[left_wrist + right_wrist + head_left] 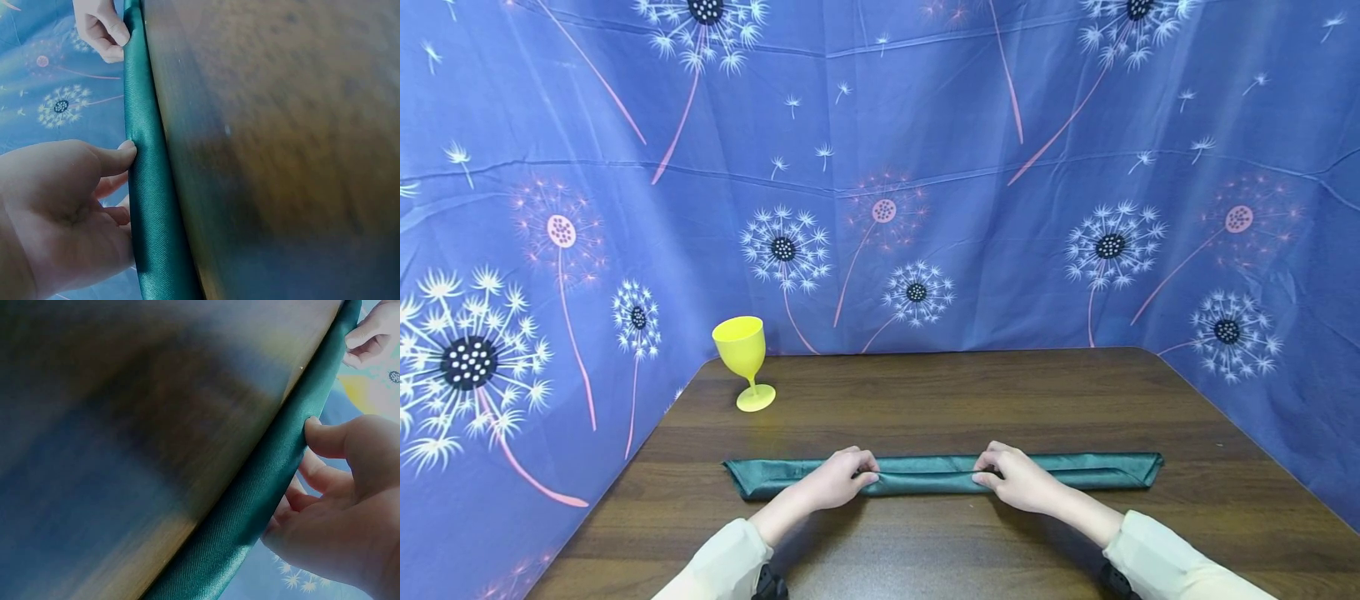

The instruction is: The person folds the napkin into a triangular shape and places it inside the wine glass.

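Note:
A green satiny cloth [925,482], folded into a long narrow strip, lies across the table from left to right. Left of its middle, my left hand [844,478] pinches the near fold between thumb and curled fingers. My right hand [1017,477] pinches the same fold right of the middle, mirroring the left. In the left wrist view the thumb rests on the rounded edge of the cloth [150,187], with the fingers partly hidden behind it. The right wrist view shows the right thumb on the smooth roll of cloth [250,500] in the same way.
A yellow plastic goblet [742,350] stands upright at the table's back left corner, behind the cloth's left end. The brown wooden table [925,550] is bordered at the back and sides by a blue dandelion-print curtain [865,167].

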Motion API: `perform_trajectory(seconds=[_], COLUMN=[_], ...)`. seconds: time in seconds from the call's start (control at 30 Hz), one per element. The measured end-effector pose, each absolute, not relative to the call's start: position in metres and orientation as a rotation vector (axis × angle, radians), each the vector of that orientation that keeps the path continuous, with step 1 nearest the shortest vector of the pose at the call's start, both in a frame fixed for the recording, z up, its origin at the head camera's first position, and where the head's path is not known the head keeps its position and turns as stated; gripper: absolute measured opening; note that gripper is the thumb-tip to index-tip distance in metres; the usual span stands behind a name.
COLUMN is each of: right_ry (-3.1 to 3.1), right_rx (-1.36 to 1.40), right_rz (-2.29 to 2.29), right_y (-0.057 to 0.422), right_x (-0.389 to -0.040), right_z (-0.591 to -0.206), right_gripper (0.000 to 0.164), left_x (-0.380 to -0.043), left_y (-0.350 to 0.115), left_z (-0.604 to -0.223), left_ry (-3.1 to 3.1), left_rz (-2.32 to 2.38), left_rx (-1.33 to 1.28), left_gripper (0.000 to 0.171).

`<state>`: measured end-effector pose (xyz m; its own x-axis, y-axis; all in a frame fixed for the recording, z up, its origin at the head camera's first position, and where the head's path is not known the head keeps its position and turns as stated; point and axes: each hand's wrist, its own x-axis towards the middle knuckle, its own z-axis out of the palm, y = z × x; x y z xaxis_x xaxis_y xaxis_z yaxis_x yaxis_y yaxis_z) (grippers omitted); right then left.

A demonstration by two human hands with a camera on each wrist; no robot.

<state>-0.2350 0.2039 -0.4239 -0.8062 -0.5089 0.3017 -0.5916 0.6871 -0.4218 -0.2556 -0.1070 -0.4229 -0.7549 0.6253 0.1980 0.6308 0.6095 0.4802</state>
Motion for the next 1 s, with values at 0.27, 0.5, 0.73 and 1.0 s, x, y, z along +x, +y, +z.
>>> perform_trajectory(seconds=[0.27,0.5,0.73,1.0], right_ry=[-2.734,-2.729,-2.686,-2.68], right_rx=[0.876,0.876,0.897,0.885], right_rz=[0.734,0.776,0.751,0.769], right_y=[0.2039,0.2047,0.2055,0.2058], right_x=[-0.2356,-0.2375,-0.2383,-0.2379], right_z=[-0.4247,-0.4239,-0.4249,-0.4245], right_gripper=[0.003,0.011,0.017,0.012], left_x=[-0.2573,-0.2566,-0.2573,-0.2556], left_y=[-0.1061,-0.1056,-0.1064,-0.1061], left_z=[-0.4261,-0.425,-0.4257,-0.4228], left_ry=[-2.807,-2.773,-2.672,-2.733], left_rz=[-0.819,-0.789,-0.717,-0.746], left_rx=[-1.068,-1.098,-1.189,-1.092], left_gripper=[0.005,0.005,0.016,0.018])
